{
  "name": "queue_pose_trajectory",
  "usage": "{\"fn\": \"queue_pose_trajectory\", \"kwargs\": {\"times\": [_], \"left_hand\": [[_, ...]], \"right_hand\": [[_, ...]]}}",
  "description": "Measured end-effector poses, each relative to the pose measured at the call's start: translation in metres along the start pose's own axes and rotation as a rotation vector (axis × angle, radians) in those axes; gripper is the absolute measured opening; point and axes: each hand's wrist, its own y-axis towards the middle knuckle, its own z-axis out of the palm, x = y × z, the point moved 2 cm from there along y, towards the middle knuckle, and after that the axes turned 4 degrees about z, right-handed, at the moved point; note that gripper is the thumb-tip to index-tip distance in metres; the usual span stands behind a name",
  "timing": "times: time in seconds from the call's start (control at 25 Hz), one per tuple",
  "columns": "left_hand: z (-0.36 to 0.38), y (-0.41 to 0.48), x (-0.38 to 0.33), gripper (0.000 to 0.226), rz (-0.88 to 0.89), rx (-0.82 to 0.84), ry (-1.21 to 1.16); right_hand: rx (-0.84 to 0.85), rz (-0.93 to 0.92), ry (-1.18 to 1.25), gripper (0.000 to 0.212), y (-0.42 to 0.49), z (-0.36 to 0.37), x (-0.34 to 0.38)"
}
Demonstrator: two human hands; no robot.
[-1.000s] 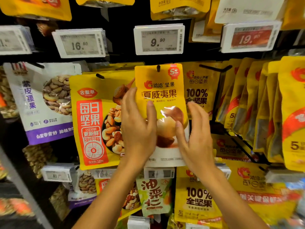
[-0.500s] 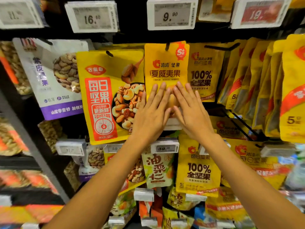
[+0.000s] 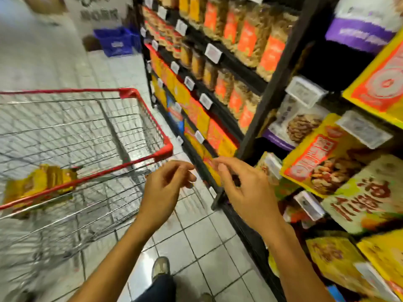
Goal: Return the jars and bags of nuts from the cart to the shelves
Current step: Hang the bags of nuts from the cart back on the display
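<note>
A wire shopping cart (image 3: 150, 156) with a red rim stands on the left. Inside it lie yellow bags of nuts (image 3: 41, 182), blurred by motion. My left hand (image 3: 165, 190) hangs in the air just right of the cart's near corner, fingers loosely curled and holding nothing. My right hand (image 3: 246, 190) hovers beside it in front of the black shelf post, also empty with relaxed fingers. Hanging yellow nut bags (image 3: 327, 158) fill the shelves at the right. Jars of nuts with orange labels (image 3: 246, 40) line the upper shelves farther along.
The black shelving unit (image 3: 270, 88) runs along the right side of a tiled aisle. White price tags (image 3: 212, 53) stick out from the shelf edges. A blue crate (image 3: 115, 41) sits on the floor at the far end. My shoe (image 3: 160, 267) shows below.
Both hands have come off the yellow bag hung on the peg and are now empty. The view has swung left and down from the shelf face to the cart and aisle.
</note>
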Motion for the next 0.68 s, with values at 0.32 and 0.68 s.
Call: {"fn": "queue_pose_trajectory", "kwargs": {"times": [0.32,0.68], "left_hand": [[-0.287,0.010,0.080,0.026,-0.278,-0.570,-0.116],[-0.534,0.113,0.275,0.039,-0.875,-0.758,-0.276]], "right_hand": [[0.520,-0.255,0.159,0.034,0.085,0.264,0.154],[0.963,-0.210,-0.093,0.025,0.210,0.631,0.218]]}}
